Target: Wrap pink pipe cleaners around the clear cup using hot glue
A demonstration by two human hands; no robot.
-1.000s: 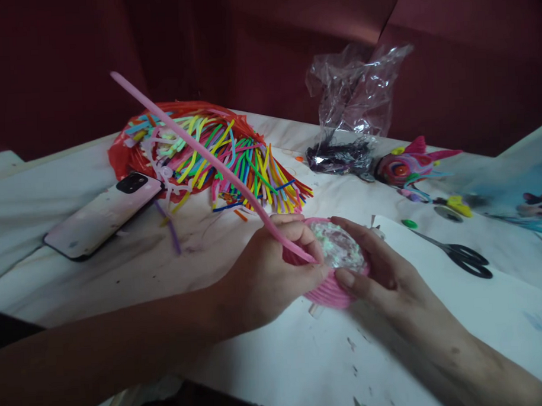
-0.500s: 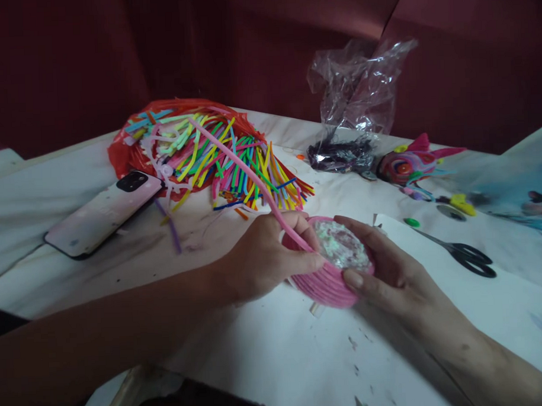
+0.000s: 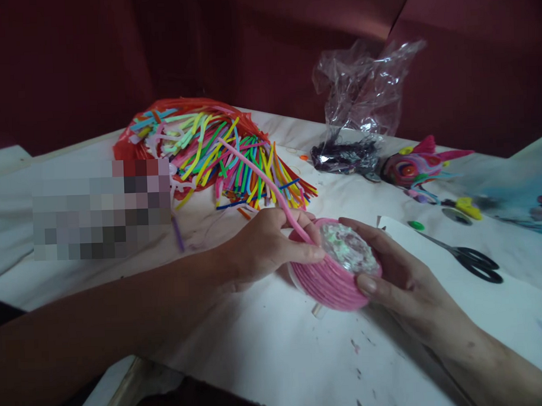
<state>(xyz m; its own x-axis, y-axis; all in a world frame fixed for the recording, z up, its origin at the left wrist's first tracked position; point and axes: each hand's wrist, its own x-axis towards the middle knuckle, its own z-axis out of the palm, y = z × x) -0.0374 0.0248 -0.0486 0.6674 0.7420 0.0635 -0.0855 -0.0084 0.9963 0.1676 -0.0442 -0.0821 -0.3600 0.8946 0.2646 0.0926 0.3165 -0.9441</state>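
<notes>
A round object wound in pink pipe cleaner, with a shiny greenish-white centre, is tilted just above the table between both hands. My left hand is closed, pinching the long pink pipe cleaner against the object's upper left rim. The free length of that pipe cleaner runs up and left over the colourful pile. My right hand cups the object from the right, thumb pressed on its lower edge and fingers curled behind it.
A pile of colourful pipe cleaners lies on a red bag at the back. A clear plastic bag holding dark pieces, a colourful craft figure, black scissors and small green and yellow bits lie on the right. A blurred patch covers the left of the table.
The free end of the pink pipe cleaner has dropped from high at the left down onto the colourful pile. The wound object has turned slightly, showing more of its pink side.
</notes>
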